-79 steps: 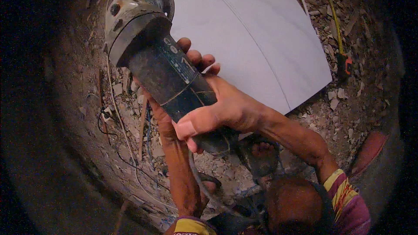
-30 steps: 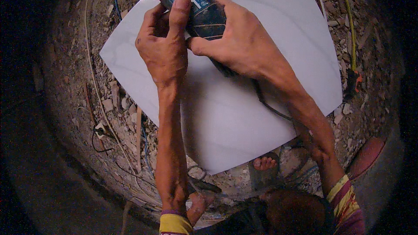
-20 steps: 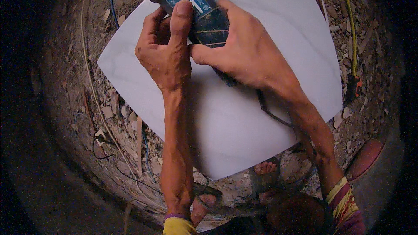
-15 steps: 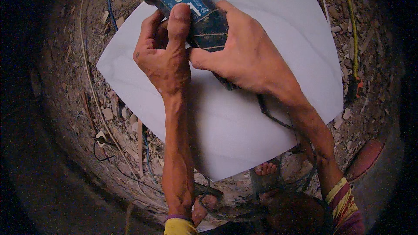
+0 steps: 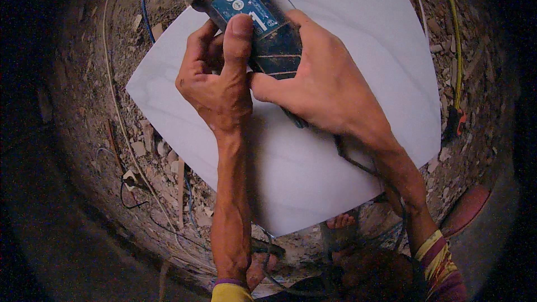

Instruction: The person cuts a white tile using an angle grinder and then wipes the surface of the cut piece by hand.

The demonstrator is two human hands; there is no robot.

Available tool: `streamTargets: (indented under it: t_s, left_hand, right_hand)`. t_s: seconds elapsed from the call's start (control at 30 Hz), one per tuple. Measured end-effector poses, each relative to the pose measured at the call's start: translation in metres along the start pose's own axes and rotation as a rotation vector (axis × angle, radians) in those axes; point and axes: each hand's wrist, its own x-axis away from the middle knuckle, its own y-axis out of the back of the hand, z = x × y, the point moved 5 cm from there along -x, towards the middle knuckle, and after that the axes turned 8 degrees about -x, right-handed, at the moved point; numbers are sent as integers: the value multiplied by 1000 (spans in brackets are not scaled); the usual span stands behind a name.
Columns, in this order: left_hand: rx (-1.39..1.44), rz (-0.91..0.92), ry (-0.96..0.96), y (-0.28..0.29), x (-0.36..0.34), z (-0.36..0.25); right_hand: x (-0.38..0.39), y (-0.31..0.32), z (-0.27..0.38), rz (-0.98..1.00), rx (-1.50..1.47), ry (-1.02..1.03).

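Head: grinder (image 5: 263,8) cropped above; left fingers (image 5: 237,45), right fingers (image 5: 268,88) curled round it, partly hidden.

Rubble-strewn ground (image 5: 475,95), white slab (image 5: 319,184), tape measure (image 5: 452,123), pale cable (image 5: 119,112)

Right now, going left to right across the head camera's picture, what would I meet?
Small pale object → left hand → right hand (both hands on a dark power tool) → tape measure.

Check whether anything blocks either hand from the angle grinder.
Nothing visible does: the left hand and right hand are both directly on the angle grinder, over the white tile. The grinder's far end is out of frame.
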Motion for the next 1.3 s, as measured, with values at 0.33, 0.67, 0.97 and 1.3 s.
streamTargets:
  t_s: [0.33, 0.67, 0.97, 1.3]
  left_hand:
    - [-31, -5, 16, 2, 3, 1]
    - [-107, -46, -4, 6, -1, 1]
    - [48, -31, 76, 1, 1, 0]
    - [-39, -12, 34, 1, -1, 1]
  right_hand:
    - [1, 1, 2, -22, 39, 5]
    - [-2, -3, 4, -11, 20, -29]
    - [-2, -2, 5, -22, -3, -12]
    - [-3, 0, 3, -45, 69, -4]
